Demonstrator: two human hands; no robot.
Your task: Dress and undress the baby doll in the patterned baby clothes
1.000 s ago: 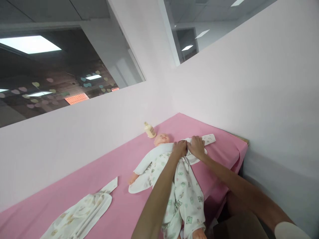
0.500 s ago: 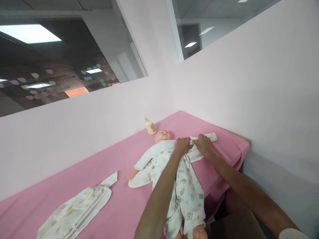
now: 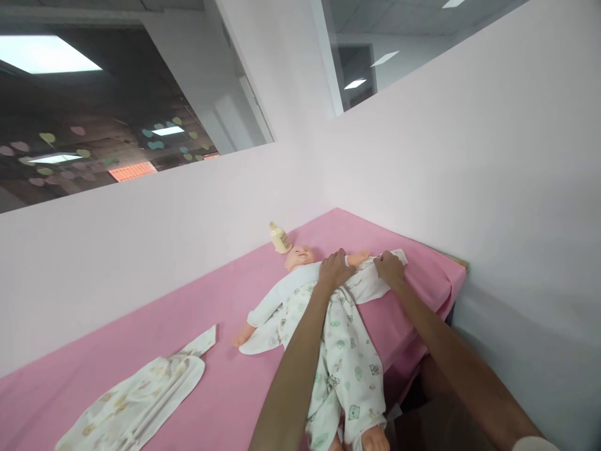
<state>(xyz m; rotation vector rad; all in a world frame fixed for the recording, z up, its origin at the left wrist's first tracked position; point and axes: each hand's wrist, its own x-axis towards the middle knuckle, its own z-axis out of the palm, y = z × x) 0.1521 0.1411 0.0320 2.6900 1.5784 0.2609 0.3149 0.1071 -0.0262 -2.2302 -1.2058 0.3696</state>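
A baby doll lies on its back on the pink-covered table, in a white long-sleeved top and patterned trousers. My left hand is closed round the doll's upper arm near the shoulder. Beyond it the doll's bare forearm and hand stick out to the right. With bent fingers, my right hand grips a white printed garment spread beside and beneath the doll; my fingers hide the gripped part. Another side of this garment shows under the doll's other arm.
A cream-coloured bottle stands by the wall behind the doll's head. To the left lies a folded printed baby garment. White walls with windows meet at the table's far corner, and its right edge is close to my right arm.
My hands have moved apart, the right one sideways with the cloth. The doll's forearm and hand now show between them. The view has shifted slightly.
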